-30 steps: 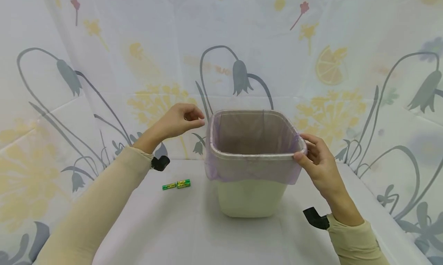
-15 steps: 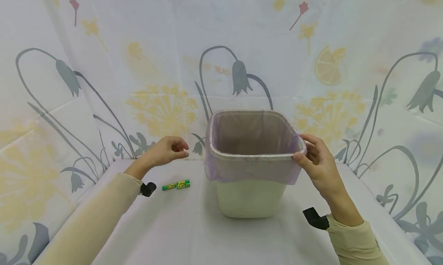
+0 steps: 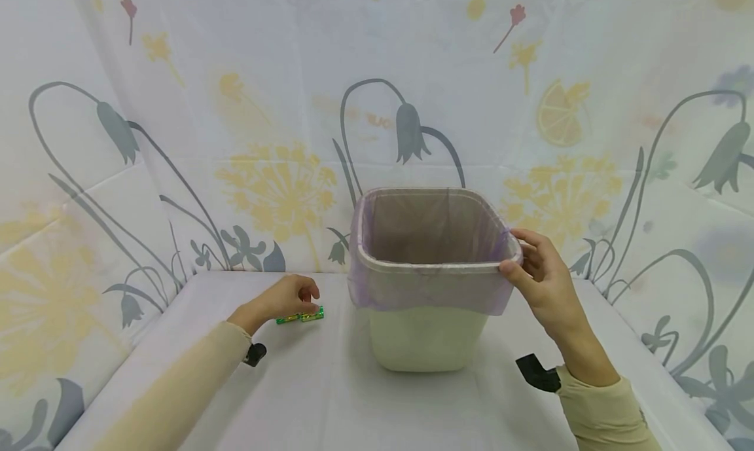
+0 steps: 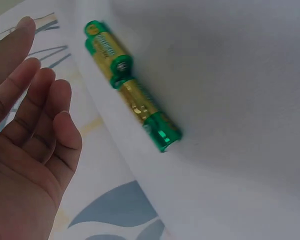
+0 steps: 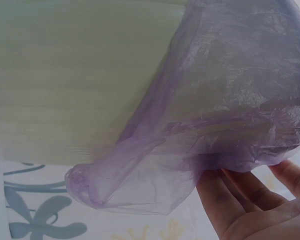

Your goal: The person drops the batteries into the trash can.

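Note:
Green-and-gold batteries point(image 3: 313, 315) lie end to end on the white table, left of a pale green trash can point(image 3: 429, 343). My left hand point(image 3: 286, 299) hovers just over them, its fingers loosely bent. In the left wrist view, a gap shows between that hand point(image 4: 35, 115) and the batteries point(image 4: 140, 105). A thin purple bag point(image 3: 432, 290) lines the can and folds over its rim. At the right front corner my right hand point(image 3: 544, 284) grips the rim through the bag, thumb in front. The right wrist view shows the bag point(image 5: 230, 100) bunched above the fingers.
A white sheet point(image 3: 259, 110) printed with flowers hangs behind and along both sides of the table point(image 3: 283, 398). The trash can stands upright and rises well above the batteries. Black wrist mounts point(image 3: 537, 372) stick out beside the sleeves.
My left hand has come down from beside the can's left rim to just above the batteries. The right hand, the can and the batteries have stayed put.

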Motion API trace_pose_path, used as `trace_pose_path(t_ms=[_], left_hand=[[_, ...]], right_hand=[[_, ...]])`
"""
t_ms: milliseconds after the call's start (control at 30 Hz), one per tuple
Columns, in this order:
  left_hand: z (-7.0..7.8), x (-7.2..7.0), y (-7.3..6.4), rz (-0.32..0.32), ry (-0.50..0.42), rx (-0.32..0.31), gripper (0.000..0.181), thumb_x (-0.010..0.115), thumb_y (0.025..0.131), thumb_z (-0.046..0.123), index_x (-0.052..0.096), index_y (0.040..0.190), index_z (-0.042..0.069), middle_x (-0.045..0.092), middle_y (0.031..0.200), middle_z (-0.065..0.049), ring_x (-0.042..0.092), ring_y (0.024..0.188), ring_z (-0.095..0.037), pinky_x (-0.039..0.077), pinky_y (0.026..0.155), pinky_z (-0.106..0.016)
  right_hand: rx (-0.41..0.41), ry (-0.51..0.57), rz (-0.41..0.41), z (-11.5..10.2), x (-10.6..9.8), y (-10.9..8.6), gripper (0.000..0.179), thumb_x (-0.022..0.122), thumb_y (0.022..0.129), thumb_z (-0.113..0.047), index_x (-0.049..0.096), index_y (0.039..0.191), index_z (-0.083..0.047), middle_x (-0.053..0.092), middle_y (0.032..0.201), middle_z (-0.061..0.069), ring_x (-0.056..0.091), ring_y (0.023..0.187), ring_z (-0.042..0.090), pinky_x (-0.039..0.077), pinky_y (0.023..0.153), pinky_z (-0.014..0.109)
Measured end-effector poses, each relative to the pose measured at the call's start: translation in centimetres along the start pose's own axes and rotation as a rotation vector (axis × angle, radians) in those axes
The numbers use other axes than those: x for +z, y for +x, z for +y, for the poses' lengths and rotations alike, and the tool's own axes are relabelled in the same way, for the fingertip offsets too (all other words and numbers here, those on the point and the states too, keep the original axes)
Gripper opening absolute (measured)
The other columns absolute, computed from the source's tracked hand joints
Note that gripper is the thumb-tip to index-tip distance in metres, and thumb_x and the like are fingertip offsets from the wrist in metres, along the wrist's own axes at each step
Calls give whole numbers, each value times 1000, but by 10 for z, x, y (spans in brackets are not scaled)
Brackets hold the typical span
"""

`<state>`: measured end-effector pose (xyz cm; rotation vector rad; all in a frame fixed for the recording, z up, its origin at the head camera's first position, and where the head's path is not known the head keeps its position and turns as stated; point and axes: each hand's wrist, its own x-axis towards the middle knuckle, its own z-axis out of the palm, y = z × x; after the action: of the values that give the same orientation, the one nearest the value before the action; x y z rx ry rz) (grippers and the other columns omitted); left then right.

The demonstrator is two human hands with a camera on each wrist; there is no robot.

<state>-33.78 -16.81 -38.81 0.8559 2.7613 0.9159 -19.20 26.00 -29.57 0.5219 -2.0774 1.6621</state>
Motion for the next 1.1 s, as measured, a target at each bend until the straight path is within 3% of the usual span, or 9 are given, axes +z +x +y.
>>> trace_pose_path(t_ms=[400,1100], left_hand=[[-19,21,6,-23,155,22,18,81,75,12,64,81,9,53,70,3,49,67,-12,42,64,-30],[-10,33,6,-83,207,13,15,78,79,16,63,79,16,56,72,6,51,68,-11,44,65,-29]], right_hand=[[-1,-10,-5,1,0,1,51,58,94,-4,39,141,-8,49,125,14,55,106,15,46,83,17],[6,-11,-6,1,-1,0,51,58,94,-4,39,141,-9,48,126,14,55,106,14,46,83,17]])
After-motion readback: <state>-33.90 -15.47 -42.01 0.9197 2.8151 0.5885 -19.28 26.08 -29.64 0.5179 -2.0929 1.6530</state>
